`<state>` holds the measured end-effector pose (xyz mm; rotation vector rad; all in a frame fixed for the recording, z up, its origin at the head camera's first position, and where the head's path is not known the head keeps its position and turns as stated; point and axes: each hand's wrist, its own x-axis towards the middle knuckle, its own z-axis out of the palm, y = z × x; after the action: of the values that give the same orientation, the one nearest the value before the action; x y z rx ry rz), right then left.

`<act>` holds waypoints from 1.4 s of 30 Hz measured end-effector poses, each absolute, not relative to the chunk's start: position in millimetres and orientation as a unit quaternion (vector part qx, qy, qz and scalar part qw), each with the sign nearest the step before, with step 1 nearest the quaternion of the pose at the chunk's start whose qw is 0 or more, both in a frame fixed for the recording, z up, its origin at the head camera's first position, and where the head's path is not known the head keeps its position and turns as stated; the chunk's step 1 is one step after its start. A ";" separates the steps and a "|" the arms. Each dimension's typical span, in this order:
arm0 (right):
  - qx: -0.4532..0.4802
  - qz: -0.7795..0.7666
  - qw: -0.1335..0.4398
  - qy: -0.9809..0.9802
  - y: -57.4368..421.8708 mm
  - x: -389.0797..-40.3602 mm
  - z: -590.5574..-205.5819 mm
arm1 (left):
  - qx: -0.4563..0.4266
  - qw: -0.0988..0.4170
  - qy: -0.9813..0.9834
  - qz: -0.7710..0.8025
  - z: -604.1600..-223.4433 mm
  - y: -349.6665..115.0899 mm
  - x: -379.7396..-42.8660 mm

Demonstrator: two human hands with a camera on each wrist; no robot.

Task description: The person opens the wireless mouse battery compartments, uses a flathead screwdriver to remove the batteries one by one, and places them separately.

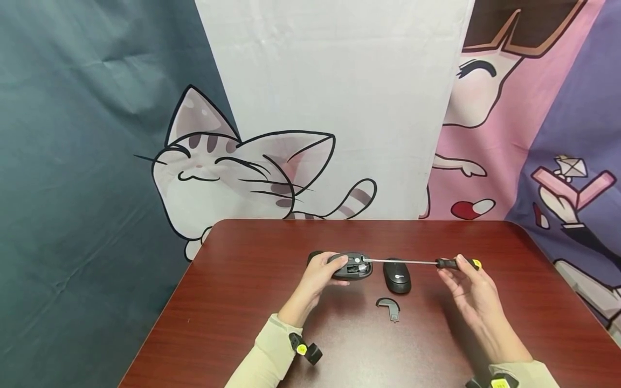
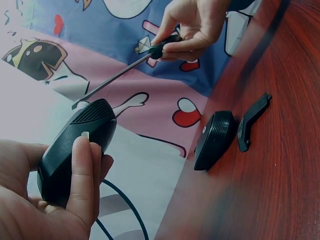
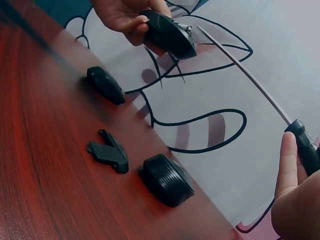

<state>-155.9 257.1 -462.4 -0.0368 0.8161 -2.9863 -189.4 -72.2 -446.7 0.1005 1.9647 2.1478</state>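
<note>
Fingers curled, the left hand (image 1: 317, 273) grips an opened black plastic mouse (image 1: 358, 271); the right hand (image 1: 474, 297) pinches a long black-handled steel screwdriver (image 1: 427, 262). Square alignment should limit slipping.

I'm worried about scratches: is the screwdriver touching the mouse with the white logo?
Apart. The left wrist view shows the screwdriver well clear of that mouse, with backdrop visible between them.

The left hand (image 1: 318, 274) partly hides a black object (image 1: 313, 256).
</note>
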 end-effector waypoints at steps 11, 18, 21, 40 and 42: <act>-0.037 -0.963 0.011 0.268 258.8 -157.9 -459.3 | 0.035 0.113 0.667 0.736 -446.8 -70.2 -187.7; -0.037 -0.964 0.010 0.264 261.0 -157.1 -460.1 | 0.036 0.116 0.662 0.740 -443.2 -69.7 -184.0; -0.034 -0.958 -0.005 0.285 261.7 -156.8 -459.5 | 0.038 0.114 0.662 0.740 -441.0 -69.6 -182.7; -0.051 -0.947 -0.021 0.317 273.0 -156.2 -465.3 | 0.040 0.120 0.671 0.730 -456.2 -69.6 -184.9; -0.072 -0.945 0.005 0.321 274.7 -155.9 -467.4 | 0.041 0.123 0.672 0.729 -456.9 -69.0 -185.2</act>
<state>-155.9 274.7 -467.4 -0.2242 1.0043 -2.9587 -185.2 -69.0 -456.9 0.1207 1.9597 2.1265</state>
